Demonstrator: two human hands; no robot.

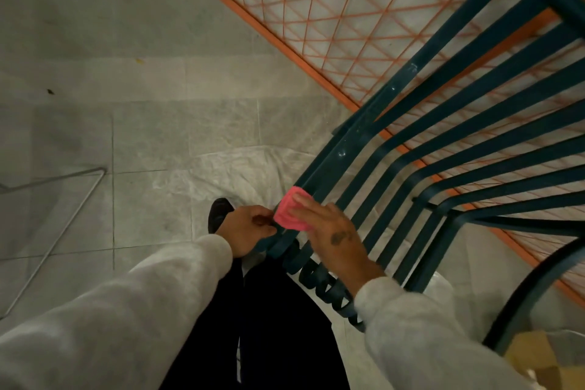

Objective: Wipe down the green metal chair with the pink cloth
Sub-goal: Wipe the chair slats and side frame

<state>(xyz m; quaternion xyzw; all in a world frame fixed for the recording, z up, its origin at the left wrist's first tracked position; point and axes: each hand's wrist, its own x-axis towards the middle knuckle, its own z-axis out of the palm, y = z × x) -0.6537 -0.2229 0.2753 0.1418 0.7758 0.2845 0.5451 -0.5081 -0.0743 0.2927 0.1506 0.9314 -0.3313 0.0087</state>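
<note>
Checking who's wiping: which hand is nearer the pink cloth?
Right. The right hand presses the pink cloth onto the green metal chair; the left hand grips the chair edge just beside it.

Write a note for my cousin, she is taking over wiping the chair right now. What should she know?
The left hand grips the near corner of the green metal chair, by the curled slat ends, likely to steady it.
The right hand presses the folded pink cloth onto the outer slats beside that corner.
Done: one picture cannot tell how much is already wiped.
Left: white specks show on the side rail above the cloth, so wipe up along it. The long slats farther out probably need a pass too.
</note>
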